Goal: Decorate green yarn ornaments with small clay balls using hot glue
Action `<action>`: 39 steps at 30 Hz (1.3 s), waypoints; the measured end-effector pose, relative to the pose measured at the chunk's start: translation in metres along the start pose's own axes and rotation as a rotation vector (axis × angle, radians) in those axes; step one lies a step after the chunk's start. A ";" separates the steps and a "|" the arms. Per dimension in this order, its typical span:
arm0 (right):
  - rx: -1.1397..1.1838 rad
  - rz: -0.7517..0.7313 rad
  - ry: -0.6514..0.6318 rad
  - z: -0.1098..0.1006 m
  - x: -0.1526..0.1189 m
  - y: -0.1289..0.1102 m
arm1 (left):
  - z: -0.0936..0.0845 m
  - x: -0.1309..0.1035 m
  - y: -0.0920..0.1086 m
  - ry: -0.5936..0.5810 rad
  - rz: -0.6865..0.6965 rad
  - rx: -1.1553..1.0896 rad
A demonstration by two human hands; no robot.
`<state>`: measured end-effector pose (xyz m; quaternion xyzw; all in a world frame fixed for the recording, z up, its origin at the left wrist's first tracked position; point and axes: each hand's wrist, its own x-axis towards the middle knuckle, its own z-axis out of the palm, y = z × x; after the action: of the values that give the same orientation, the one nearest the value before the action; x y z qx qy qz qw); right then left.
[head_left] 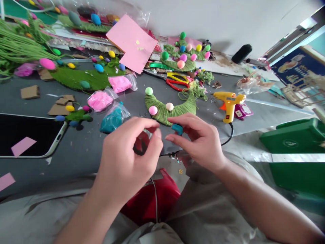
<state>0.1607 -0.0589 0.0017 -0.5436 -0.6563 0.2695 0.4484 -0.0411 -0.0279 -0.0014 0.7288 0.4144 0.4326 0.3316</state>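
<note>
My right hand [200, 140] pinches a small lump of teal modelling clay [177, 129] between thumb and fingers. Beside it, my left hand [132, 149] is closed, thumb tip against the index finger; what it holds, if anything, is hidden. Just beyond both hands lies a green yarn-wrapped crescent [175, 113]. On it sit a pale green ball [149, 91], a pink ball [153, 110] and a cream ball [169, 106]. A bag of teal clay [111, 119] rests left of the crescent, near two bags of pink clay [100, 100].
A yellow glue gun [229, 103] stands at the right, its cord running off the table edge. Red and yellow pliers [177, 83] lie behind the crescent. A phone [27, 135] is at the left. Finished green pieces with coloured balls [182, 61] and pink paper [133, 42] line the back.
</note>
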 end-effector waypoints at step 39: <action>0.129 0.173 -0.328 -0.015 0.001 -0.005 | 0.019 0.008 -0.004 0.084 0.276 -0.043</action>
<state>0.1719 -0.0610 0.0131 -0.5168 -0.6530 0.4334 0.3445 -0.0232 -0.0213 -0.0099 0.7529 0.3144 0.5130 0.2668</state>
